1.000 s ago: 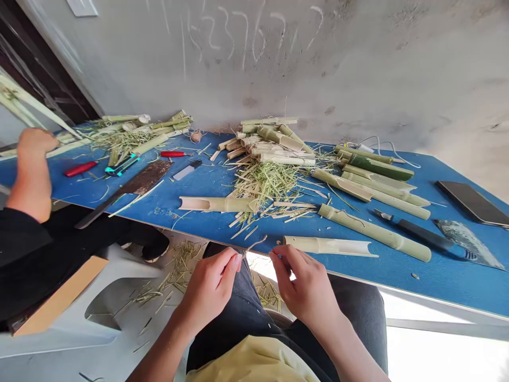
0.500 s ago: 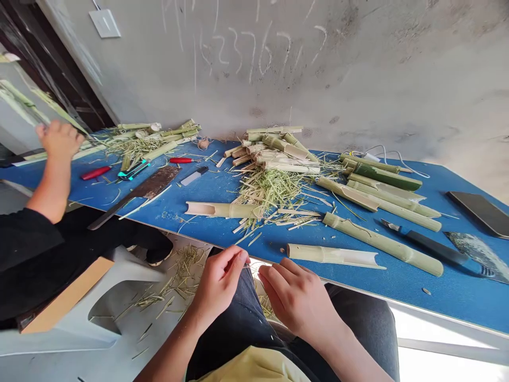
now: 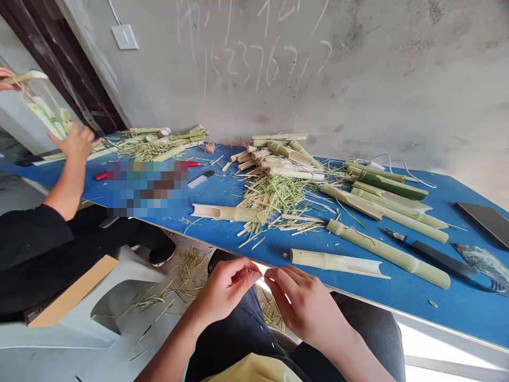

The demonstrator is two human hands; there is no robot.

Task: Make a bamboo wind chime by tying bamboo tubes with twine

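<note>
My left hand and my right hand meet over my lap, just off the table's front edge. Both are closed in a pinch, fingertips nearly touching. Something thin seems to be between them, too small to name. Just beyond my right hand lies a half-cut bamboo tube. Behind it is a longer bamboo piece. Another cut bamboo tube lies farther back on the left, its right end among bamboo shavings.
The blue table bears stacked bamboo pieces, a black-handled knife, a broad blade and a dark flat object. A co-worker's hand is at bamboo strips on the left. Part of the table is blurred out.
My hands have drawn closer together, fingertips now almost meeting. The co-worker's hand at left has opened and shifted slightly right. The whole view has shifted a little.
</note>
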